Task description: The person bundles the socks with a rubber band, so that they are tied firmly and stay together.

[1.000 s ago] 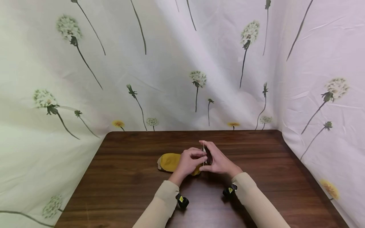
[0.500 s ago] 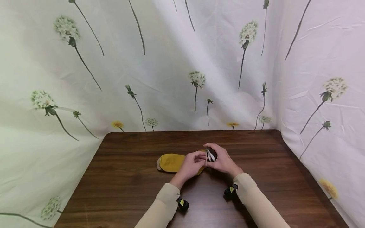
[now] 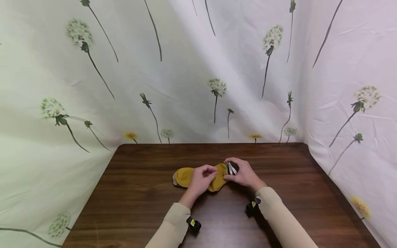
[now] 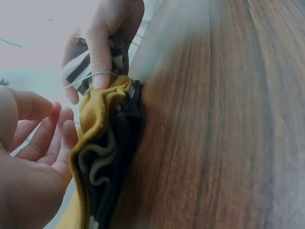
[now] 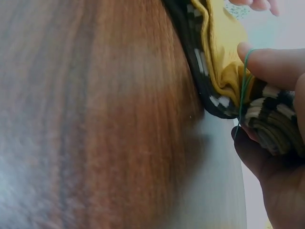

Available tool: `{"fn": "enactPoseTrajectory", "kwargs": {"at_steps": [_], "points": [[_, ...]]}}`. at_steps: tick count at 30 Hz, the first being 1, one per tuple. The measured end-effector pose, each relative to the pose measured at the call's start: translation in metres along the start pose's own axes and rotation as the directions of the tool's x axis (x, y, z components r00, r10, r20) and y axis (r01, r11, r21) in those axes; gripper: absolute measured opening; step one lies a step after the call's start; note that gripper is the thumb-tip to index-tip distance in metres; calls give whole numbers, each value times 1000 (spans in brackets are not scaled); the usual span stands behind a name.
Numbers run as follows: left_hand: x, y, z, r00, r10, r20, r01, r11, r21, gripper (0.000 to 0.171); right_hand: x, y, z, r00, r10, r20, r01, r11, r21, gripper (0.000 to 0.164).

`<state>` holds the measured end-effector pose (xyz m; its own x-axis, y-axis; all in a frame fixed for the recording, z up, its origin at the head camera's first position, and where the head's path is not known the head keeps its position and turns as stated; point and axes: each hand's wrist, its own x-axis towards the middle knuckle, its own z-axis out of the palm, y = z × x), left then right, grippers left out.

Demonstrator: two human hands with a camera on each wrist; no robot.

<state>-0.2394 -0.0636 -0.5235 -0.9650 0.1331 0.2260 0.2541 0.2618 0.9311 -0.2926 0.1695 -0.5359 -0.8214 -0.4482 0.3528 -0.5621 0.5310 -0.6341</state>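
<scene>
A stack of socks lies on the table, a mustard-yellow sock on top and dark ones beneath. Their bunched cuff end, patterned in black and white, sits inside my right hand, whose thumb and fingers grip around it. A thin pale-green elastic band is stretched over those fingertips and runs around the socks. Over the middle of the yellow sock is my left hand, fingers loosely bent and nothing between them. It partly hides the sock in the head view.
The socks rest on a dark brown wooden table. White cloth printed with dandelions hangs behind the table and along both sides. Each wrist wears a black camera strap.
My left hand has drawn away from the band and moved left over the yellow sock. My right hand has shifted slightly right, and the white-marked cuffs now show inside it.
</scene>
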Motion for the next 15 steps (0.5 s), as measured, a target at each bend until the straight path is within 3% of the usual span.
{"fn": "enactPoseTrajectory", "kwargs": {"at_steps": [9,15], "points": [[-4,-4,-12,1000,-15,-17,15,1000,-12,11,2,6,-1,999,24,46,-24,1000,-6,49],[-3,-5,-25,998,-29,-56,28,999,-23,9,3,6,-4,997,22,69,-23,1000,5,53]]}}
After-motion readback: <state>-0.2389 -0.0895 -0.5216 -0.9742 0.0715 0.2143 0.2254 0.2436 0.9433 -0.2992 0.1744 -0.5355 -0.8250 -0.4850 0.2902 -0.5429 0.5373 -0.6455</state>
